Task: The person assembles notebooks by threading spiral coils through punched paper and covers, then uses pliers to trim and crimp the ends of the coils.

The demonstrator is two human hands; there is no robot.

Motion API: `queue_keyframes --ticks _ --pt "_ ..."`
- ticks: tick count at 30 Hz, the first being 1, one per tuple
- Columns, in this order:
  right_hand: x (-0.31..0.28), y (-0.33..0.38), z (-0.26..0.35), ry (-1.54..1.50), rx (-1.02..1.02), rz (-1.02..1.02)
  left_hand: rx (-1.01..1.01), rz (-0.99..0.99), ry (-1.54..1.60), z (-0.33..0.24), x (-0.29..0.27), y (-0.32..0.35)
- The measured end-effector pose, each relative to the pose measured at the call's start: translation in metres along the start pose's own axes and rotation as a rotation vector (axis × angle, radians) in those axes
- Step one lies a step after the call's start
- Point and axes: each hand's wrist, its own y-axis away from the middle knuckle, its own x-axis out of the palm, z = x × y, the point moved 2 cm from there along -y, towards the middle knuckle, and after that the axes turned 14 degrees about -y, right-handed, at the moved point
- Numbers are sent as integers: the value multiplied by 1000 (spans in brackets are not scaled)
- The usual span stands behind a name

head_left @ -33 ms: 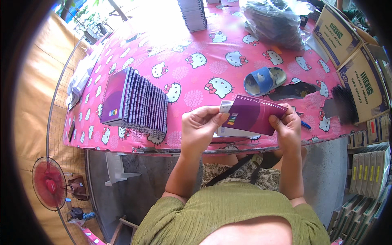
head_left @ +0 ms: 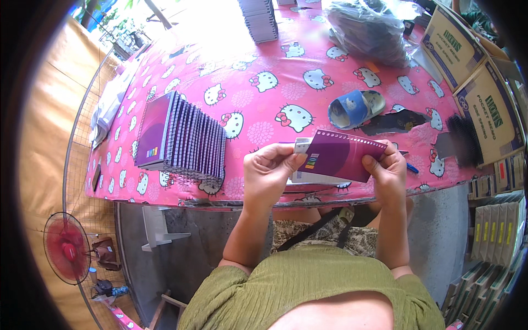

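My left hand and my right hand hold a small purple notebook between them, just above the near edge of the table. Its cover has a row of punched holes along the top edge, and white pages show behind it on the left side. My left hand pinches the left end and my right hand grips the right end. To the left on the table lies a fanned stack of purple spiral-bound notebooks.
The table wears a pink cartoon-cat cloth. On it are a blue sandal, a black brush, a filled plastic bag and a pale stack. Cardboard boxes stand at right, a red fan on the floor at left.
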Motion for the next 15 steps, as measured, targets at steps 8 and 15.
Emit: queue_keyframes --ticks 8,15 --pt "-4 3 1 -83 -87 1 -121 76 457 10 -1 5" --pt "-10 4 0 -228 17 22 -153 84 195 -5 -1 6"
